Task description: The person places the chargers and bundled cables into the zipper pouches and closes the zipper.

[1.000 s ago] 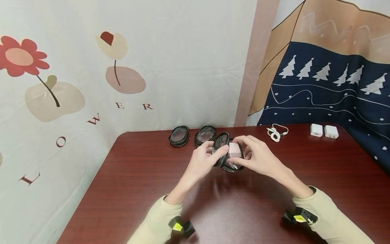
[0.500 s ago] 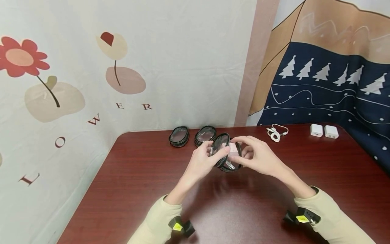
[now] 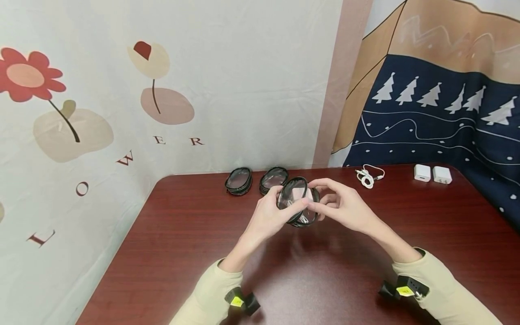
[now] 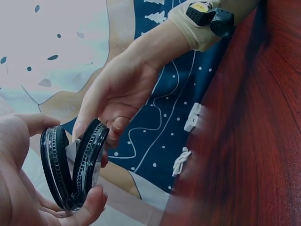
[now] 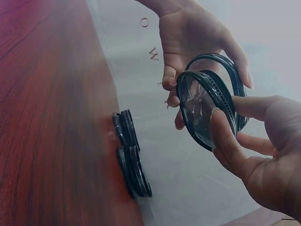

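left grip (image 3: 271, 208) is curled beside right grip (image 3: 344, 206).

indoor workspace, red-brown table (image 3: 178, 234), printed hangings (image 3: 252, 90)

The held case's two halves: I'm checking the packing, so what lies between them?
In the left wrist view, a partly hidden white block shows between the halves of the black-rimmed case. The head view shows white cord inside.

The head view is bright, soft shadows and pale glare lying on the glossy red-brown wood-grain table (image 3: 317, 275); both wrist views look dimmer, bluish
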Demonstrator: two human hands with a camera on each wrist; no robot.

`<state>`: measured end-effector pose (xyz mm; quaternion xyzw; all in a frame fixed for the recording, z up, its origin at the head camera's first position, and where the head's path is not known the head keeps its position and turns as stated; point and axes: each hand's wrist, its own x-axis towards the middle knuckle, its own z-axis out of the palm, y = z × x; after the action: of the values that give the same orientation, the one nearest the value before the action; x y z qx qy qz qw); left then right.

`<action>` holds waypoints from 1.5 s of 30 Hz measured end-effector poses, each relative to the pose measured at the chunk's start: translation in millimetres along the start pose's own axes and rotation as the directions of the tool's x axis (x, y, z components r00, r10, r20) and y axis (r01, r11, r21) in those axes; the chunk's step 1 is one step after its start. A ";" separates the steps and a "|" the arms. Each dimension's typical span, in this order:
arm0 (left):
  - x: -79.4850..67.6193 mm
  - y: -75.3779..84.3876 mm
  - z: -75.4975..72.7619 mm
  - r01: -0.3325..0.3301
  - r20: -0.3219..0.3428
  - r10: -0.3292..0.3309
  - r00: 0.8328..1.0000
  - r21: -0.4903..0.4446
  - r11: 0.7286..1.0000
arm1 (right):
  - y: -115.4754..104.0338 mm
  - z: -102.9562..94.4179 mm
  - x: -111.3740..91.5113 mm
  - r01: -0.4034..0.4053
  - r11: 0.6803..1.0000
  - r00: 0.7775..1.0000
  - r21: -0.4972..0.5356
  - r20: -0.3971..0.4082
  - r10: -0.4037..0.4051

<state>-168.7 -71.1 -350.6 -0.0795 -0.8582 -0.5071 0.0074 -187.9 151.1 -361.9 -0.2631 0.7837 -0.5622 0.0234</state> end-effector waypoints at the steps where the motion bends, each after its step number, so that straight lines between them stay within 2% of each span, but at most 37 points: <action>1: 0.0 0.0 0.1 -0.001 0.000 0.001 1.000 0.001 1.000 | -0.1 0.3 0.0 0.000 1.000 1.000 0.005 -0.003 0.000; 8: 0.7 -1.1 1.1 -0.009 0.015 0.009 1.000 0.036 0.999 | 0.5 1.8 -0.8 -0.022 0.999 1.000 0.034 -0.006 0.023; 13: 0.2 -2.1 3.2 -0.048 0.003 0.048 0.999 0.075 0.996 | -0.5 2.9 -1.2 -0.019 1.000 1.000 0.017 -0.014 0.019; 19: -1.5 -2.9 8.4 -0.078 -0.020 0.082 0.996 0.148 0.986 | 0.9 6.2 -1.4 -0.044 0.997 0.999 0.057 -0.021 0.045; 27: -5.4 -2.2 13.7 -0.040 0.003 0.040 0.999 0.170 0.985 | 2.7 9.2 -1.1 -0.087 0.996 0.995 -0.008 -0.048 0.087; 31: -5.3 -3.2 14.8 -0.033 0.029 0.030 0.999 0.143 0.989 | 3.1 9.8 -1.4 -0.104 0.993 0.993 -0.047 -0.068 0.101; 35: -3.2 -3.8 13.3 -0.057 0.044 0.054 0.998 0.088 0.994 | 4.1 9.5 -1.2 -0.094 0.995 0.993 -0.042 -0.071 0.091; 38: -0.6 -3.9 10.6 -0.070 0.063 0.071 0.996 -0.027 0.997 | 4.5 8.8 -0.9 -0.086 0.996 0.994 -0.008 -0.065 0.085; 42: 2.4 -3.7 6.7 -0.038 0.089 0.054 0.995 -0.170 0.985 | 4.1 7.3 -0.6 -0.088 0.995 0.994 0.040 -0.058 0.090; 45: 4.1 -3.9 4.6 -0.014 0.087 0.032 0.996 -0.209 0.978 | 3.1 6.0 -0.5 -0.087 0.994 0.995 0.066 -0.051 0.090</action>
<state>-172.9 -68.4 -355.9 -0.1125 -0.7989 -0.5900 -0.0337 -186.6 146.8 -367.0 -0.2120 0.7767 -0.5921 0.0356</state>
